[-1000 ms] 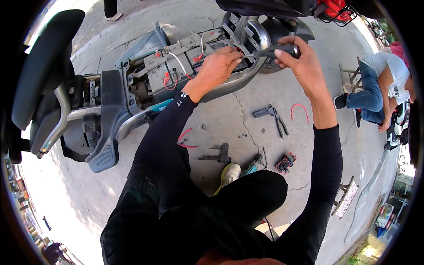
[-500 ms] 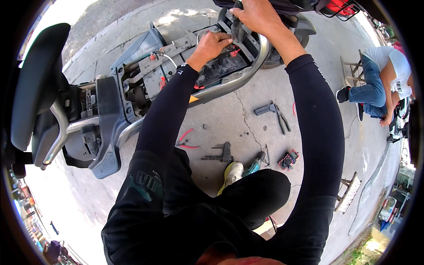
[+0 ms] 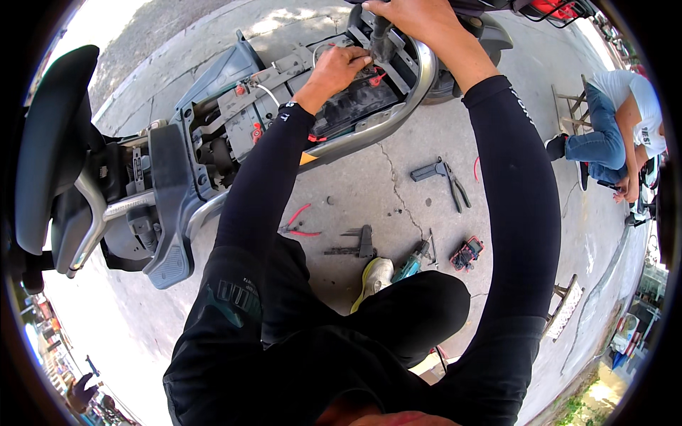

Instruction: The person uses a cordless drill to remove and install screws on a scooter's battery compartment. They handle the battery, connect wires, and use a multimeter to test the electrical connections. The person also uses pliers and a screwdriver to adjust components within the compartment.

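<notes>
My right hand is closed at the top edge around a dark-handled tool, held upright over the opened body of a grey scooter. Much of the handle is hidden. My left hand has thumb and fingers pinched at the foot of the tool, just above a black battery; what they hold there is too small to make out. A red terminal cover is beside the fingertips. White wire and more red covers lie on the batteries.
On the cracked concrete lie pliers, red-handled pliers, a black tool, a teal power tool and a red-and-black device. A seated person is at right. A small stool stands below them.
My right hand has moved up and left, turning the tool from level to upright. My left hand has shifted up and left, and both forearms reach farther over the scooter.
</notes>
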Action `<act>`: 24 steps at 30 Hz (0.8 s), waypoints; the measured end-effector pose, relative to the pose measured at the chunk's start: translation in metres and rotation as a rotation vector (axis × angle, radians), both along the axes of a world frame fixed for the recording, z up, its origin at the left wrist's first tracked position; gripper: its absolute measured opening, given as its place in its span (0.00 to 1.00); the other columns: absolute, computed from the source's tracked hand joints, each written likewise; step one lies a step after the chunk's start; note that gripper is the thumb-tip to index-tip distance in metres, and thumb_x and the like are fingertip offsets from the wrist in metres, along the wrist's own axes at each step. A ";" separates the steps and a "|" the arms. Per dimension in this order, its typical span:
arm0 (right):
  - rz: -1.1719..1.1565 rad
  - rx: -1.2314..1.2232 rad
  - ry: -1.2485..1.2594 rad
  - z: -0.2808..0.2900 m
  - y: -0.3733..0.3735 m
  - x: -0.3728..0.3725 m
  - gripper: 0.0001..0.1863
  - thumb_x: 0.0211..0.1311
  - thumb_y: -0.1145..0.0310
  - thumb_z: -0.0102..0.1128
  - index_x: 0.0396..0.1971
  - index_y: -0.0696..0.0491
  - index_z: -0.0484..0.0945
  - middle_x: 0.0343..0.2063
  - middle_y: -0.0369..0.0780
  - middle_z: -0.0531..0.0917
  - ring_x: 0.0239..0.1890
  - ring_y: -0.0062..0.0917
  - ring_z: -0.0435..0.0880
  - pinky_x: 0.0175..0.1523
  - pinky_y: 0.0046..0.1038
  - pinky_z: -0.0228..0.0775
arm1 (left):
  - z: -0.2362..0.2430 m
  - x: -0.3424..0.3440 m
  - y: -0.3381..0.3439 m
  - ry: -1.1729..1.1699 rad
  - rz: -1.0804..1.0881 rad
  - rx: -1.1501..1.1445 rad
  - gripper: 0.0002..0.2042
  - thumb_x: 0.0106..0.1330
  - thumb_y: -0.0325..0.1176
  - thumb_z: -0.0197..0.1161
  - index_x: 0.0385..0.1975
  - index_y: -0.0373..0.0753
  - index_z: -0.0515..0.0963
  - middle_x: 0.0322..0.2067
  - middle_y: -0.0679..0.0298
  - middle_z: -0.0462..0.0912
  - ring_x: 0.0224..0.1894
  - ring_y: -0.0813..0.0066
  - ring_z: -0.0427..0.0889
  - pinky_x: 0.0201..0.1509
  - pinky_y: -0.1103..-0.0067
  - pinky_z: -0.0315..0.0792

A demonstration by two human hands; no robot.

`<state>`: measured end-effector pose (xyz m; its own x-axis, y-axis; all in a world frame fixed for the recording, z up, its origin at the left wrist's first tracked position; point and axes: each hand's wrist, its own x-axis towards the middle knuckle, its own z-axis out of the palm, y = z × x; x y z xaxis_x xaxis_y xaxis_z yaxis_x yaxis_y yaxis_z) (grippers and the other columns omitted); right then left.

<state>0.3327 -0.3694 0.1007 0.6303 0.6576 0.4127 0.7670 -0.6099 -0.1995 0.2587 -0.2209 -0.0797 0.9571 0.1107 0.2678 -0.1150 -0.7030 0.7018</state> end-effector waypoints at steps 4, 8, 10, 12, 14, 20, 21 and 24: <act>-0.090 -0.138 -0.160 -0.003 0.020 -0.003 0.21 0.58 0.53 0.69 0.34 0.59 0.82 0.31 0.54 0.86 0.40 0.50 0.87 0.46 0.46 0.80 | 0.005 -0.007 0.002 0.069 0.024 -0.085 0.17 0.71 0.44 0.63 0.48 0.38 0.85 0.40 0.51 0.88 0.46 0.53 0.85 0.55 0.68 0.76; -0.015 -0.074 -0.211 -0.015 0.012 0.023 0.21 0.62 0.51 0.65 0.32 0.57 0.81 0.30 0.52 0.86 0.38 0.47 0.88 0.44 0.45 0.81 | 0.034 0.017 -0.017 -0.225 -0.058 -0.298 0.14 0.69 0.40 0.66 0.42 0.34 0.85 0.36 0.52 0.88 0.41 0.61 0.87 0.49 0.72 0.77; 0.044 -0.057 -0.228 -0.026 0.031 0.017 0.19 0.65 0.53 0.61 0.32 0.56 0.81 0.30 0.51 0.87 0.36 0.44 0.89 0.42 0.43 0.81 | 0.055 0.020 0.004 -0.231 -0.035 -0.405 0.15 0.68 0.40 0.67 0.42 0.33 0.83 0.36 0.52 0.87 0.40 0.63 0.86 0.47 0.71 0.78; -0.045 -0.031 -0.245 -0.022 0.033 0.008 0.18 0.67 0.54 0.59 0.32 0.56 0.81 0.30 0.51 0.87 0.36 0.43 0.89 0.40 0.42 0.81 | 0.089 0.037 0.010 0.002 -0.069 -0.502 0.21 0.67 0.43 0.68 0.49 0.31 0.79 0.39 0.51 0.86 0.42 0.63 0.84 0.49 0.67 0.77; -0.005 -0.007 -0.267 -0.016 0.030 0.007 0.18 0.69 0.55 0.57 0.29 0.56 0.81 0.30 0.52 0.87 0.36 0.44 0.88 0.41 0.41 0.81 | 0.062 0.068 0.021 -0.319 0.021 -0.110 0.18 0.69 0.41 0.62 0.49 0.31 0.78 0.36 0.54 0.84 0.38 0.65 0.84 0.41 0.69 0.77; 0.086 0.411 -0.058 -0.036 0.039 0.033 0.20 0.66 0.55 0.63 0.27 0.59 0.81 0.27 0.48 0.86 0.35 0.44 0.87 0.41 0.40 0.79 | 0.041 0.078 -0.025 -0.438 -0.121 -0.475 0.15 0.69 0.39 0.60 0.46 0.32 0.79 0.32 0.58 0.83 0.33 0.72 0.82 0.33 0.74 0.74; 0.081 0.560 0.174 -0.032 0.047 0.028 0.21 0.65 0.53 0.64 0.31 0.60 0.82 0.28 0.48 0.87 0.37 0.42 0.88 0.43 0.39 0.79 | 0.061 0.069 -0.027 -0.361 -0.136 -0.583 0.15 0.69 0.39 0.60 0.45 0.32 0.79 0.31 0.58 0.83 0.33 0.72 0.82 0.32 0.74 0.74; 0.065 0.755 0.789 -0.030 0.062 0.045 0.26 0.64 0.48 0.67 0.38 0.61 0.84 0.31 0.47 0.89 0.41 0.40 0.89 0.47 0.37 0.78 | 0.075 0.074 -0.024 -0.124 -0.191 -0.806 0.13 0.68 0.38 0.60 0.43 0.34 0.80 0.28 0.60 0.82 0.30 0.74 0.81 0.31 0.75 0.72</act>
